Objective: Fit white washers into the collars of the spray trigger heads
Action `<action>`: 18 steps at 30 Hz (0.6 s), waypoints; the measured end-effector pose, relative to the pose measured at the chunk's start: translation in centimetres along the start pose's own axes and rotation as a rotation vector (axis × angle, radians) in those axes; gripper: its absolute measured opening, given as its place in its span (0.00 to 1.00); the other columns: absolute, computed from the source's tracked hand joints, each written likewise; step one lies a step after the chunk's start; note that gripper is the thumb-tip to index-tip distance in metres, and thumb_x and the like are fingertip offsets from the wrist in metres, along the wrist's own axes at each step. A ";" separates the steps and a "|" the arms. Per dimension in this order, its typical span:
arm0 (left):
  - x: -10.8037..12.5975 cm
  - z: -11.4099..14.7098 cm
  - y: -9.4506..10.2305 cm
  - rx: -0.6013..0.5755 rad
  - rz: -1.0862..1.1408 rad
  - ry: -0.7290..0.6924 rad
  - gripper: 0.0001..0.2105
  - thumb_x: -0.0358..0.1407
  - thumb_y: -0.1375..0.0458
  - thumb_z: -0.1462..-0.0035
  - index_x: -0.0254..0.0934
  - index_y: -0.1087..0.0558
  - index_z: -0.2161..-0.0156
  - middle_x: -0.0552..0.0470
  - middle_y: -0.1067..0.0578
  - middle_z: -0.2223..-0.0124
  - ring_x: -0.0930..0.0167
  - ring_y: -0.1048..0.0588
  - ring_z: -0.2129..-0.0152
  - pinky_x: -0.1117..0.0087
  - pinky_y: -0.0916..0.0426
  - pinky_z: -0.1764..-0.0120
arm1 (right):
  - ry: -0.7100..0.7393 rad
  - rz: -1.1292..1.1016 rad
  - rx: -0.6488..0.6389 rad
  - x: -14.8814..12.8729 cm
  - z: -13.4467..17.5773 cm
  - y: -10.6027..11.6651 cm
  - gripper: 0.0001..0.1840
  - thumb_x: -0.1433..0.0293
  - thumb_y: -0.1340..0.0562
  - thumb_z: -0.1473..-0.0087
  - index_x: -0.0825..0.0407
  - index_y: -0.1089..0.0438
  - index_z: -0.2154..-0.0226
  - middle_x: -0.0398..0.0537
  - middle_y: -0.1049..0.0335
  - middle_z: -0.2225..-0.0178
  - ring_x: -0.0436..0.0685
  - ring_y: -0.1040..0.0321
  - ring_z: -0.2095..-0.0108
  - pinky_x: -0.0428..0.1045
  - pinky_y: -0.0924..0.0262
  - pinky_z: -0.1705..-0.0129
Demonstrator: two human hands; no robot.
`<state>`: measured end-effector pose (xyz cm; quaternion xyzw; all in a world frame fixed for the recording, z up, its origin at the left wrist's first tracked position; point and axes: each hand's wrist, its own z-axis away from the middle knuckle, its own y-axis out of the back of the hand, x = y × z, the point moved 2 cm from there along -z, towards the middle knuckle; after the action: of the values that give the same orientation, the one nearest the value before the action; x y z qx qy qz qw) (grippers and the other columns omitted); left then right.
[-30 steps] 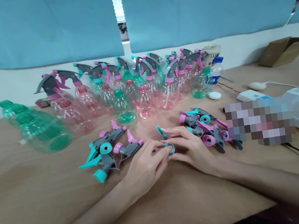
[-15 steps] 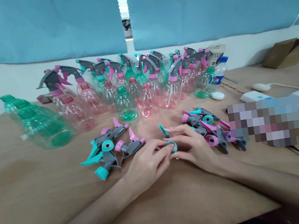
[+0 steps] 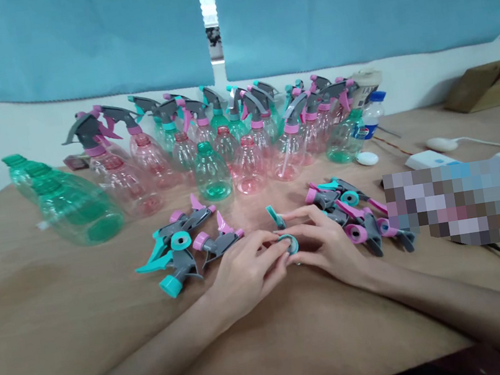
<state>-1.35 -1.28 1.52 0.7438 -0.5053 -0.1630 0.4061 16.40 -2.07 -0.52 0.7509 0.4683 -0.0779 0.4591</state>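
Observation:
Between my two hands is a spray head with a teal collar (image 3: 291, 244), its round opening facing up toward me; a teal part of it sticks out beyond my fingers. My right hand (image 3: 333, 241) grips it from the right, with fingers curved around the collar. My left hand (image 3: 253, 268) is closed against it from the left, fingertips at the collar's opening; whether they pinch some small part there is hidden. Loose grey spray heads with pink or teal collars lie on both sides, such as a teal one (image 3: 178, 271) on the left and a pink one (image 3: 367, 231) on the right.
Behind my hands stand open bottles, such as a green one (image 3: 213, 173) and a pink one (image 3: 248, 169), with several capped spray bottles (image 3: 288, 151) further back. Green bottles (image 3: 88, 205) stand left. A blue-capped bottle (image 3: 373, 116), white cable box (image 3: 434, 161) and cardboard box (image 3: 484, 88) are right.
The view has shifted very slightly. Both hands stay on the teal-collared spray head in nearly the same pose, and nothing else has visibly moved.

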 end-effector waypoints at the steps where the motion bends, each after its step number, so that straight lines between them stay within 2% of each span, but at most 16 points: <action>1: 0.0 0.0 0.0 -0.005 0.003 0.010 0.08 0.30 0.47 0.40 0.35 0.28 0.57 0.47 0.25 0.60 0.72 0.25 0.70 0.69 0.26 0.67 | 0.001 -0.001 -0.002 0.0 0.0 0.0 0.14 0.63 0.36 0.47 0.48 0.28 0.57 0.54 0.37 0.54 0.62 0.36 0.51 0.60 0.34 0.53; 8: -0.4 0.2 -0.4 -0.028 0.125 0.110 0.08 0.29 0.48 0.39 0.35 0.30 0.56 0.46 0.29 0.58 0.71 0.27 0.66 0.67 0.27 0.64 | 0.006 0.012 -0.012 0.2 -0.1 -0.2 0.14 0.63 0.36 0.47 0.49 0.29 0.58 0.54 0.38 0.52 0.63 0.37 0.50 0.61 0.35 0.51; 13: -0.4 0.2 -0.2 -0.005 0.145 0.150 0.08 0.29 0.49 0.39 0.36 0.29 0.58 0.47 0.31 0.58 0.73 0.29 0.70 0.69 0.28 0.67 | -0.012 0.023 -0.037 0.3 -0.1 -0.3 0.16 0.62 0.35 0.49 0.47 0.30 0.57 0.54 0.39 0.51 0.64 0.38 0.49 0.62 0.35 0.52; 18: -0.5 0.2 -0.1 -0.002 0.189 0.175 0.07 0.28 0.49 0.39 0.37 0.30 0.58 0.49 0.33 0.59 0.74 0.30 0.70 0.72 0.29 0.68 | -0.035 0.010 -0.029 0.2 0.0 -0.2 0.14 0.61 0.35 0.49 0.49 0.30 0.60 0.54 0.39 0.52 0.63 0.36 0.50 0.61 0.35 0.52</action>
<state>-1.61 -0.87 1.20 0.7038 -0.5355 -0.0593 0.4630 16.33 -1.89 -0.77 0.7451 0.4575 -0.0821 0.4783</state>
